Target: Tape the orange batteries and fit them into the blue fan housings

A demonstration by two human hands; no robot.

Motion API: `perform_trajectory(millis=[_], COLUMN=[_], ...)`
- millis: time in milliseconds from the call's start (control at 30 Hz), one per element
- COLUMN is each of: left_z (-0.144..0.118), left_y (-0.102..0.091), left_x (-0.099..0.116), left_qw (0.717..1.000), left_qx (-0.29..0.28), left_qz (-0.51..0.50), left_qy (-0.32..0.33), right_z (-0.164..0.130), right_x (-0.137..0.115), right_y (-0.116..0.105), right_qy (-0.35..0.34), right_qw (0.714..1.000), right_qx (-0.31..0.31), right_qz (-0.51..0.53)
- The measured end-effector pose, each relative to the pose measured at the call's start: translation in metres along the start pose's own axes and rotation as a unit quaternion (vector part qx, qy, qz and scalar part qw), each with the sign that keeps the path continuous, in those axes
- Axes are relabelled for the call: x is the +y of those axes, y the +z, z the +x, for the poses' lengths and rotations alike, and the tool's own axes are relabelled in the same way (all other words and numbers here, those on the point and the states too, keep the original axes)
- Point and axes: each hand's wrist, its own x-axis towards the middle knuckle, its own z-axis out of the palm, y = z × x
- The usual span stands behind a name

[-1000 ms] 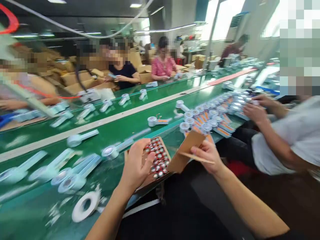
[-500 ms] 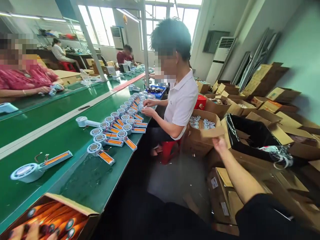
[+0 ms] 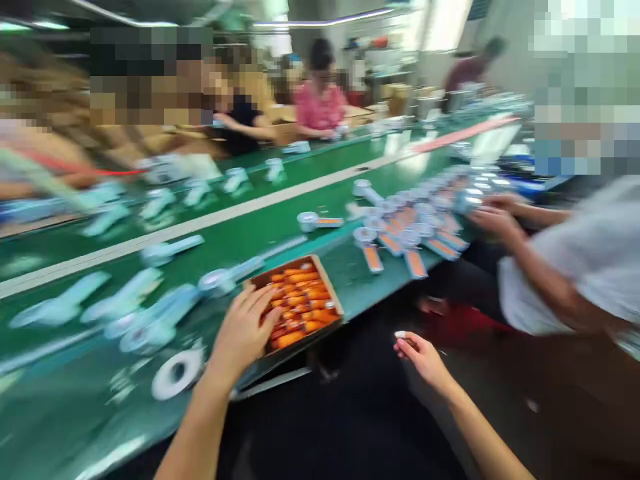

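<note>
My left hand lies with spread fingers on the near left corner of a small cardboard box at the green table's near edge. The box is packed with orange cylinders lying side by side. My right hand hovers off the table to the right, over the dark floor, with its fingers loosely curled. A pale speck shows at its fingertips; blur hides what it is. The whole view is motion-blurred.
The green conveyor table carries several pale handheld devices and a white tape roll on my left. A seated co-worker at right handles a cluster of devices with orange inserts. Other people sit across the table.
The view swung from the cartons on the floor back to the table. The cardboard piece my right hand held is gone. My left hand has stayed on the box.
</note>
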Motion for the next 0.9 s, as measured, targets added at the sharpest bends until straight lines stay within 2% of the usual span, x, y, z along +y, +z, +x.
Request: perform_trajectory(millis=[67, 133, 200, 300, 367, 433, 467, 533, 600, 633, 667, 733, 767, 800, 833, 900], left_z=[-0.048, -0.092, -0.135, -0.188, -0.209, -0.217, -0.216, -0.211, -0.204, -0.2, -0.197, -0.189, -0.185, -0.181, -0.176, -0.165], left_y=[-0.024, -0.04, -0.047, -0.042, -0.033, -0.025, -0.023, -0.023, -0.026, -0.029, -0.031, -0.035, -0.036, -0.037, -0.038, -0.037], left_x=[-0.035, -0.063, -0.086, -0.116, -0.13, -0.138, -0.138, -0.131, -0.116, -0.105, -0.093, -0.067, -0.053, -0.04, -0.027, -0.006], left_qw=[0.992, 0.974, 0.962, 0.965, 0.971, 0.974, 0.974, 0.975, 0.977, 0.979, 0.981, 0.984, 0.986, 0.987, 0.988, 0.987], left_qx=[0.027, 0.054, 0.047, -0.018, -0.045, -0.041, -0.034, -0.016, 0.012, 0.032, 0.054, 0.094, 0.106, 0.113, 0.118, 0.131], left_qz=[0.027, 0.055, 0.084, 0.08, 0.07, 0.072, 0.078, 0.092, 0.105, 0.111, 0.114, 0.111, 0.105, 0.099, 0.094, 0.087], left_qy=[-0.121, -0.213, -0.255, -0.249, -0.226, -0.211, -0.209, -0.202, -0.185, -0.171, -0.151, -0.101, -0.074, -0.049, -0.027, 0.012], right_z=[0.006, 0.016, 0.028, 0.056, 0.083, 0.11, 0.121, 0.139, 0.15, 0.151, 0.151, 0.139, 0.127, 0.111, 0.092, 0.047], right_x=[-0.024, -0.061, -0.106, -0.17, -0.201, -0.219, -0.223, -0.223, -0.219, -0.217, -0.217, -0.219, -0.222, -0.225, -0.228, -0.23], right_y=[0.033, 0.051, 0.064, 0.091, 0.115, 0.139, 0.15, 0.165, 0.17, 0.17, 0.167, 0.158, 0.153, 0.148, 0.145, 0.143], right_qy=[-0.06, -0.171, -0.306, -0.456, -0.492, -0.483, -0.473, -0.46, -0.463, -0.466, -0.462, -0.421, -0.383, -0.337, -0.288, -0.206], right_qw=[0.991, 0.968, 0.93, 0.846, 0.781, 0.722, 0.7, 0.678, 0.686, 0.705, 0.737, 0.827, 0.87, 0.9, 0.92, 0.93], right_qx=[-0.117, -0.167, -0.163, -0.132, -0.122, -0.131, -0.141, -0.162, -0.178, -0.193, -0.212, -0.248, -0.259, -0.264, -0.266, -0.28], right_qz=[-0.032, -0.073, -0.124, -0.244, -0.365, -0.478, -0.516, -0.55, -0.533, -0.498, -0.445, -0.276, -0.174, -0.08, 0.003, 0.124])
